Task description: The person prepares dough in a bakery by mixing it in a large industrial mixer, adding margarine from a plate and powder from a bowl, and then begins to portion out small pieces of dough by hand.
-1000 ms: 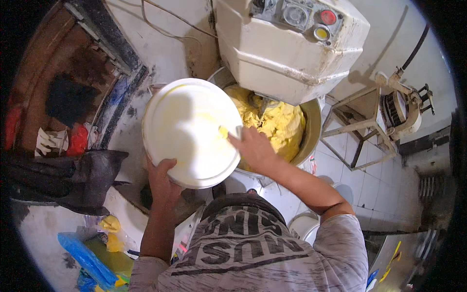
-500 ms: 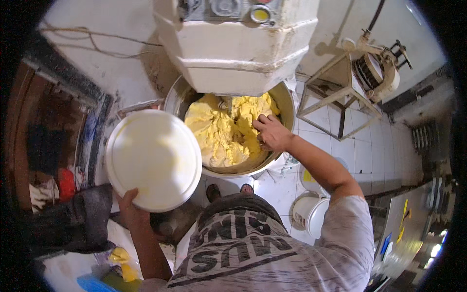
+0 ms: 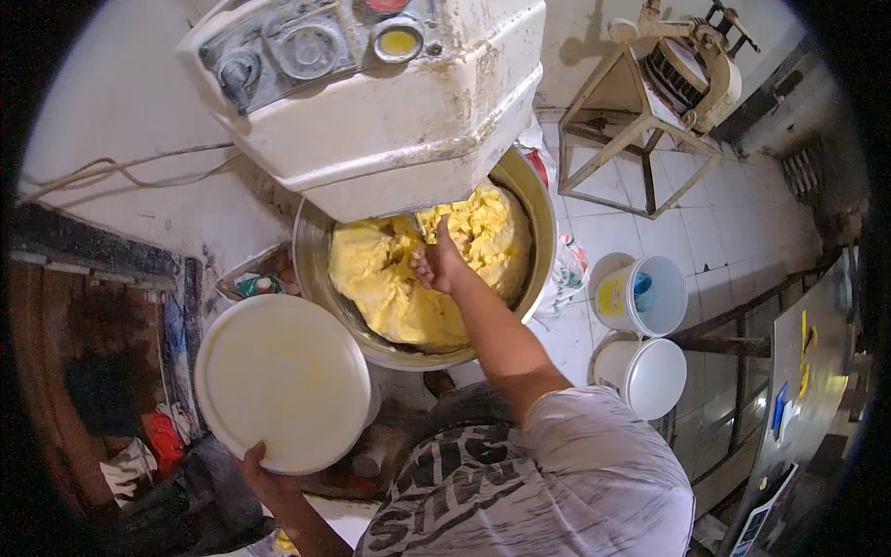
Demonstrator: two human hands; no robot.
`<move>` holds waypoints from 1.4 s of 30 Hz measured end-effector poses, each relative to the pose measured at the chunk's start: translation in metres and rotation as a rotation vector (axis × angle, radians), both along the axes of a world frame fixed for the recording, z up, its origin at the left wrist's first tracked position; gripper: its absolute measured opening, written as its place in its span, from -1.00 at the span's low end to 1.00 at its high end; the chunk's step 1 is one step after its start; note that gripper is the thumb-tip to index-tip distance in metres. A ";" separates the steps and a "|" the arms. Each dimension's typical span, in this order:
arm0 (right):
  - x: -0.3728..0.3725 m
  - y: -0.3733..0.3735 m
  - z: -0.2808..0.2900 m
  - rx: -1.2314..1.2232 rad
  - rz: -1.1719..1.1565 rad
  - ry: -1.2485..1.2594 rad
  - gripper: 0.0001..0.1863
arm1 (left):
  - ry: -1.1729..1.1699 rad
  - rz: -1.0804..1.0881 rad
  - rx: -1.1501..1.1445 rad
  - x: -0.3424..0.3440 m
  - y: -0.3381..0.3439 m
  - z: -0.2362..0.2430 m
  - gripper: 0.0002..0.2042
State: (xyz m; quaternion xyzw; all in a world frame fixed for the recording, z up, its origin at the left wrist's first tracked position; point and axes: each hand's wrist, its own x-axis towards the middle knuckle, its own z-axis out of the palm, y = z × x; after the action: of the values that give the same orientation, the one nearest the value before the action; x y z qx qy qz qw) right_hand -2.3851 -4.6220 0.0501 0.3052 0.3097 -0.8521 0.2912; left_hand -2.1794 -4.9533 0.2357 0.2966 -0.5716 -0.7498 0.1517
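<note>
— Head view, straight down: where is the yellow dough (image 3: 408,288)?

— It fills the steel mixer bowl (image 3: 534,200), a lumpy mass heaped against the near wall and running up under the cream-coloured mixer head (image 3: 371,111) that overhangs the bowl's far side.

— And the right hand (image 3: 438,265)?

— Down in the bowl, on top of the dough near its middle, fingers curled into the mass and gripping a lump of it.

— The left hand (image 3: 264,475)?

— Low at the left, clamped on the near rim of a round white lid (image 3: 283,395). The lid faces up at the camera, its far edge overlapping the bowl's near-left rim; I cannot tell whether the two touch.

— What lies around that?

— Right of the bowl on the tiled floor stand two white buckets: one open bucket (image 3: 642,295) with something blue inside, and just nearer, a closed white bucket (image 3: 645,376). Beyond them, top right, is a metal-frame stand (image 3: 640,130). A crumpled plastic bag (image 3: 568,269) lies between bowl and buckets. A cable (image 3: 121,167) trails along the wall at left.
</note>
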 end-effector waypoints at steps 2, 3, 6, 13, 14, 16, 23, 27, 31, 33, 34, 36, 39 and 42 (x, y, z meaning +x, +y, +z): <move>-0.018 -0.020 -0.002 -0.116 -0.075 -0.021 -0.04 | -0.027 -0.058 0.082 0.001 -0.014 -0.001 -0.34; -0.020 -0.023 -0.004 -0.174 -0.111 -0.034 -0.04 | -0.031 -0.053 0.060 0.000 -0.015 -0.001 -0.34; -0.003 -0.024 -0.002 -0.132 0.007 -0.035 -0.07 | -0.038 -0.038 0.004 -0.005 -0.008 0.000 -0.34; 0.032 -0.029 0.044 1.067 0.001 0.523 -0.25 | -0.099 -0.010 0.008 -0.015 0.007 0.005 -0.38; 0.028 -0.028 0.052 1.099 -0.015 0.564 -0.24 | -0.092 -0.013 0.027 -0.015 0.004 0.002 -0.40; 0.025 -0.028 0.039 1.195 0.104 0.473 -0.15 | -0.070 -0.029 0.018 -0.013 -0.003 -0.003 -0.44; -0.001 -0.007 -0.008 1.326 0.749 0.479 -0.19 | -0.044 -0.056 0.170 0.002 -0.014 -0.012 -0.34; -0.002 -0.012 0.008 1.572 1.163 0.884 -0.20 | -0.047 -0.006 0.188 0.016 -0.014 -0.012 -0.30; -0.013 0.002 0.020 1.855 1.453 0.759 -0.18 | 0.011 0.010 0.196 0.026 -0.015 -0.015 -0.26; 0.000 0.011 0.037 1.947 1.494 0.818 -0.17 | 0.034 0.034 0.215 0.034 -0.020 -0.018 -0.25; 0.005 0.015 0.037 1.973 1.505 0.848 -0.17 | 0.042 0.051 0.243 0.037 -0.029 -0.026 -0.25; 0.015 0.021 0.031 1.993 1.544 0.837 -0.16 | 0.049 0.061 0.248 0.039 -0.028 -0.029 -0.25; 0.025 0.015 0.023 2.022 1.571 0.827 -0.17 | 0.054 0.055 0.191 0.027 -0.013 -0.017 -0.26; 0.013 -0.008 0.063 2.008 1.538 0.765 -0.20 | 0.068 0.042 0.193 0.020 -0.008 -0.014 -0.27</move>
State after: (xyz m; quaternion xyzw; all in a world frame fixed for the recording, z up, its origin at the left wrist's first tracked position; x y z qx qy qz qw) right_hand -2.3717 -4.6298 0.1128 -0.1237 0.9578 0.0962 0.2408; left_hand -2.1595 -4.9615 0.2212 0.2962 -0.4850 -0.8076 0.1576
